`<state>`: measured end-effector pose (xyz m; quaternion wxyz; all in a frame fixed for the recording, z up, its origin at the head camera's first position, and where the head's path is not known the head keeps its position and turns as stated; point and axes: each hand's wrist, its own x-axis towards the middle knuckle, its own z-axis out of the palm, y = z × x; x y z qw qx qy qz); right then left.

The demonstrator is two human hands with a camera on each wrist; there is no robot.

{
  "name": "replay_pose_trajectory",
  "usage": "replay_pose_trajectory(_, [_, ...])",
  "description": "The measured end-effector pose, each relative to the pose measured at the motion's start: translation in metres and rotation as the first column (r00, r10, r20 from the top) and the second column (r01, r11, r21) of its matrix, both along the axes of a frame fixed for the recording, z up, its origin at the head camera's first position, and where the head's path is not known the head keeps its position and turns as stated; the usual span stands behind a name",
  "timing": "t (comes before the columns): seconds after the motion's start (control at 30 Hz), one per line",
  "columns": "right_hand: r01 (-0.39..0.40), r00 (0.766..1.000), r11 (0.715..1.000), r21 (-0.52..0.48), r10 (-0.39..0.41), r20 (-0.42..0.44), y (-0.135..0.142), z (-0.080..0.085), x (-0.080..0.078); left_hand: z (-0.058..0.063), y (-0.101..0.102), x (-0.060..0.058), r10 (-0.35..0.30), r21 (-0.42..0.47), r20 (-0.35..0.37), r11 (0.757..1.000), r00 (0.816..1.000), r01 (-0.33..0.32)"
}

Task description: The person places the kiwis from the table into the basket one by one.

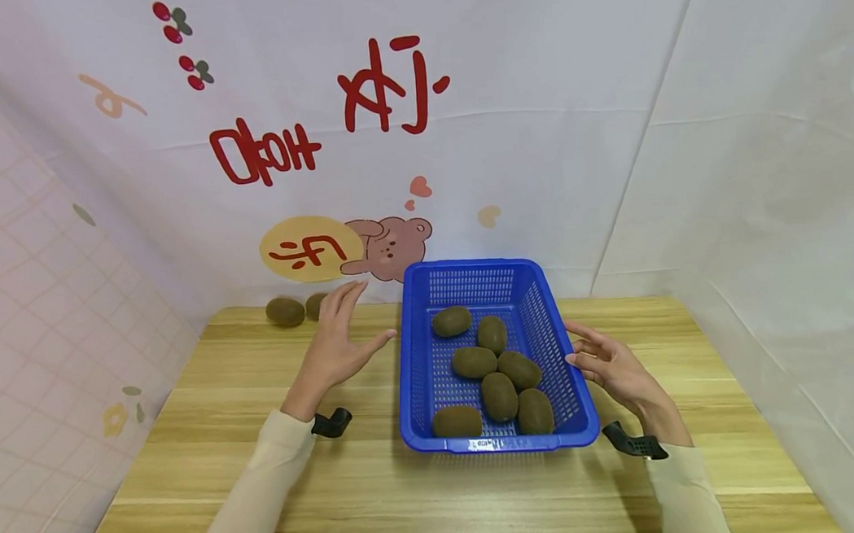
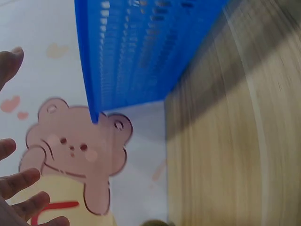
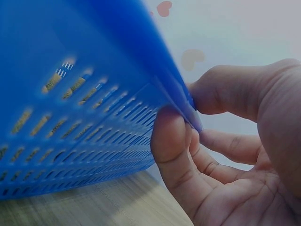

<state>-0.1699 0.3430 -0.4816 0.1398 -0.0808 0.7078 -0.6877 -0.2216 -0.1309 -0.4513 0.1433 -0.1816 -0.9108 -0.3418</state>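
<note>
A blue plastic basket [image 1: 500,445] with slotted walls holds several brown kiwis [image 1: 474,362] on its floor. At its right side my right hand [image 1: 617,369] pinches the rim; in the right wrist view the fingers lie around the rim's edge [image 3: 176,89]. My left hand [image 1: 335,345] is in the air to the left of the basket, apart from it, thumb and fingers spread with nothing between them. Behind those fingers, two more kiwis [image 1: 285,312] lie at the table's back left, one partly hidden by the hand.
The basket stands on a light wood-grain table [image 1: 368,498], toward its back edge. A white cloth backdrop [image 1: 535,113] with red characters and a pink bear print [image 1: 395,248] hangs right behind the table. Pale walls rise on both sides.
</note>
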Motion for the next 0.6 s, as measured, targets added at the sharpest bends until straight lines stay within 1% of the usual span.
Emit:
replay_pose_trajectory(0.2, [-0.004, 1.0, 1.0, 0.002, 0.004, 0.006, 0.0, 0.0, 0.001, -0.009, -0.018, -0.007, 0.037, -0.005, 0.015, 0.999, 0.999, -0.037])
replay_pose_trajectory(0.37, [-0.002, 1.0, 1.0, -0.001, 0.002, 0.006, 0.0, 0.0, 0.001, -0.016, -0.034, -0.017, 0.064, -0.011, 0.017, 0.998, 0.998, -0.064])
replay_pose_trajectory(0.6, [-0.014, 1.0, 1.0, -0.015, 0.014, -0.009, 0.001, 0.0, 0.001, -0.022, -0.059, -0.028, 0.117, -0.002, 0.021, 0.993, 0.993, -0.117])
